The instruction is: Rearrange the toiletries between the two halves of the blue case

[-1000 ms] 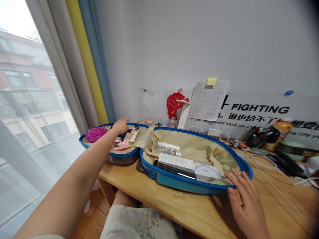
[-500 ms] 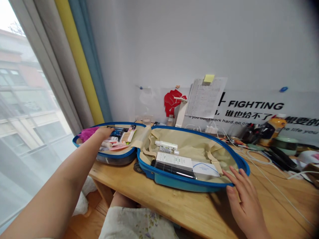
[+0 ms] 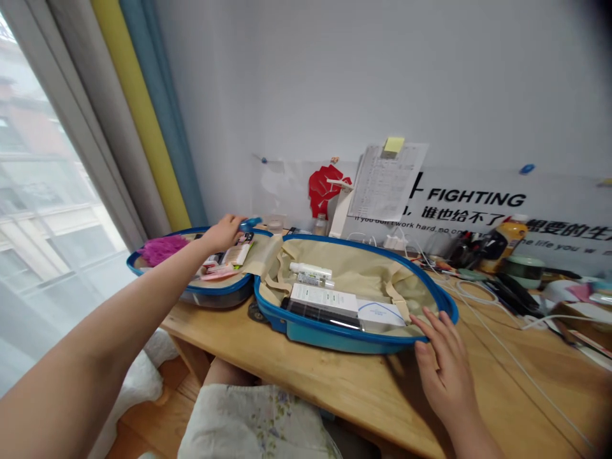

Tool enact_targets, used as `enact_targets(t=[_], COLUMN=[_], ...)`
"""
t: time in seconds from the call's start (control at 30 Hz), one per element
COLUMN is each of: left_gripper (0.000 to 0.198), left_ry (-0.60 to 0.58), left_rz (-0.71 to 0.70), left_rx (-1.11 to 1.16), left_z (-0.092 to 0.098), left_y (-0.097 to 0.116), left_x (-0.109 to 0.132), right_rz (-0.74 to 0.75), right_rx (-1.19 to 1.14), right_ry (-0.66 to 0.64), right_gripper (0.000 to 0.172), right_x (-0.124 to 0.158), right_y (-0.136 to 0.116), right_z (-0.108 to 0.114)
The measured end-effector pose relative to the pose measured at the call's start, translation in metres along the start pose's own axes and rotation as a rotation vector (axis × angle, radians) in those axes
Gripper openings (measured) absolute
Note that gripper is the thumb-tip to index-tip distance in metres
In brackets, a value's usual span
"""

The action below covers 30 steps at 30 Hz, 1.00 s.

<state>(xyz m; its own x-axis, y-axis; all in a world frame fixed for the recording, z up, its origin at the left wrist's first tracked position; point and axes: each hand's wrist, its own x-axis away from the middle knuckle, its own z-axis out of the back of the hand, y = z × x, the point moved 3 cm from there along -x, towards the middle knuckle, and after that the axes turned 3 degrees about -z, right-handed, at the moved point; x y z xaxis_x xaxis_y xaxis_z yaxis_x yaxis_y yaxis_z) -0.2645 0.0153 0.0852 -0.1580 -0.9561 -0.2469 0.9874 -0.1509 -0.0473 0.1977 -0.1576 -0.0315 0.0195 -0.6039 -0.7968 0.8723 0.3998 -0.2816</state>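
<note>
An open blue suitcase [image 3: 335, 338] with beige lining lies on the desk. Above its left half, my left hand [image 3: 224, 234] is closed around a small shiny blue object [image 3: 250, 224], whose kind I cannot make out. Below that hand are a purple mesh bath puff [image 3: 162, 250] and several small packets [image 3: 234, 255], partly hidden by my arm. My right hand [image 3: 447, 363] rests with fingers apart on the near right rim. The right half holds a white tube [image 3: 310, 271], a small clear bottle [image 3: 310, 280], two white boxes [image 3: 322, 296] and a long black case [image 3: 325, 315].
On the wooden desk [image 3: 497, 370], white cables [image 3: 478, 293] run right of the suitcase. Beyond them stand an orange bottle [image 3: 509, 236], a green-lidded jar [image 3: 523, 271] and black items. Papers [image 3: 389, 182] hang in front of the wall banner. A curtain [image 3: 153, 115] is at left.
My left hand has risen from among the items in the left half, moving right with the blue object in it. The right hand stays on the rim. The view has shifted slightly.
</note>
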Motion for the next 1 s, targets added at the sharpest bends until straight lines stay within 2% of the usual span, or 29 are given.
enact_targets(t=[0.1, 0.2, 0.33, 0.43, 0.5, 0.6, 0.8, 1.0], left_gripper=[0.056, 0.059, 0.046, 0.046, 0.046, 0.040, 0.033, 0.032], left_ry=[0.006, -0.062, -0.226, -0.324, -0.373, -0.427, -0.491, -0.535], left_rz=[-0.215, -0.404, -0.570, -0.594, -0.591, -0.593, -0.611, -0.621], left_rx=[0.105, 0.189, 0.232, 0.212, 0.194, 0.183, 0.224, 0.287], left_z=[0.012, 0.011, -0.011, -0.034, -0.048, -0.064, -0.084, -0.091], left_y=[0.075, 0.155, 0.246, 0.291, 0.308, 0.321, 0.325, 0.325], left_x=[-0.014, -0.023, -0.030, -0.037, -0.041, -0.044, -0.046, -0.050], right_rz=[-0.002, -0.014, -0.015, 0.001, 0.014, 0.021, -0.003, 0.016], right_rx=[-0.013, -0.022, -0.028, -0.025, -0.030, -0.036, -0.030, -0.029], right_ry=[0.004, -0.006, 0.002, 0.000, 0.006, 0.008, -0.008, 0.003], right_gripper=[0.036, 0.036, 0.036, 0.035, 0.034, 0.034, 0.035, 0.034], right_x=[0.000, 0.000, -0.001, -0.001, -0.001, -0.001, -0.001, 0.000], right_y=[-0.002, -0.003, -0.005, -0.006, -0.007, -0.008, -0.009, -0.009], right_z=[0.000, 0.000, 0.001, 0.001, 0.002, 0.002, 0.002, 0.002])
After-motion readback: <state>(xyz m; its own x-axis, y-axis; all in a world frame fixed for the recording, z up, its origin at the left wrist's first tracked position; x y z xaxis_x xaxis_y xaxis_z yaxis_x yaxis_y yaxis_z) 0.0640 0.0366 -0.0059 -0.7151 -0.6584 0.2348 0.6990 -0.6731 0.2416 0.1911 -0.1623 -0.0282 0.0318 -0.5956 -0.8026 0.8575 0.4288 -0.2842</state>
